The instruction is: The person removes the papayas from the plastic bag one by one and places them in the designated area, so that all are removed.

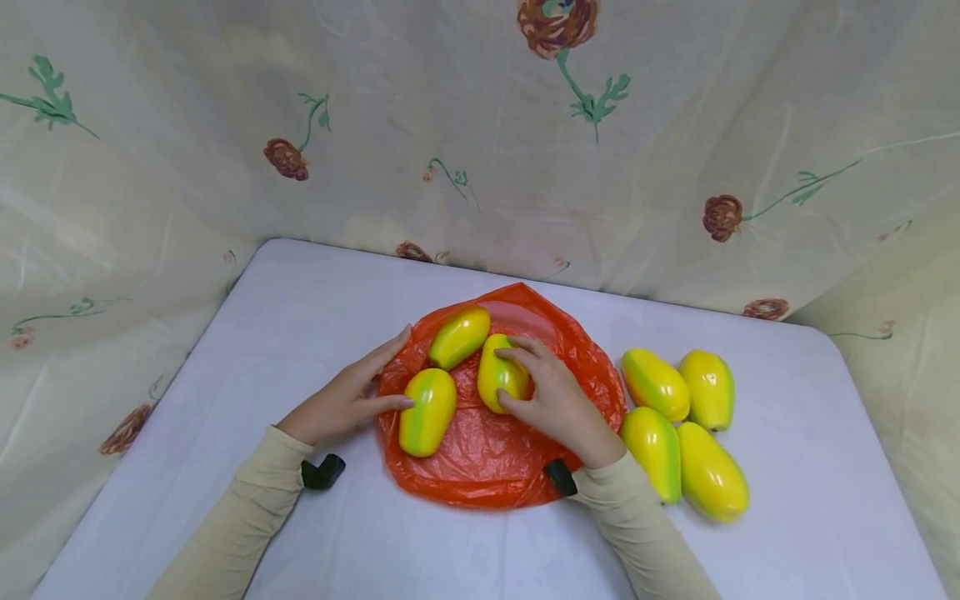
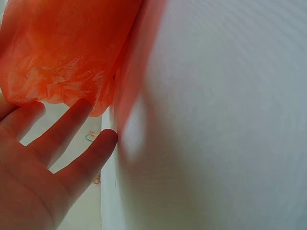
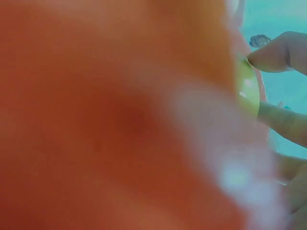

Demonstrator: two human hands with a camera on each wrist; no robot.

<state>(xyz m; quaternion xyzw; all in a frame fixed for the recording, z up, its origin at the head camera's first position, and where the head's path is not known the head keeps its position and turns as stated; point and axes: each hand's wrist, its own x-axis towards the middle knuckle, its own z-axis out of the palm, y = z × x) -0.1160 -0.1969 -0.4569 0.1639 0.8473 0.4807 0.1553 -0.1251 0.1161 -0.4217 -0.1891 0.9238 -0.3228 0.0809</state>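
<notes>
A red plastic bag [image 1: 480,467] lies spread on the table with three glossy yellow-green mangoes on or in its opening. My right hand [image 1: 558,404] holds one mango [image 1: 495,375] between thumb and fingers. In the right wrist view this mango [image 3: 249,93] shows past the blurred red bag. The left hand [image 1: 345,404] rests at the bag's left rim, fingers extended, its thumb against the near-left mango [image 1: 429,421]. Another mango [image 1: 461,336] lies farther back, untouched. In the left wrist view, straight fingers [image 2: 62,129] touch or nearly touch the bag's side [image 2: 67,57].
Several more mangoes [image 1: 701,383] sit in a cluster right of the bag, beside the right forearm. A white-covered table [image 1: 322,292] carries everything. Flower-patterned curtain [image 1: 420,108] hangs behind and at both sides. A small black device [image 1: 324,472] is at the left wrist.
</notes>
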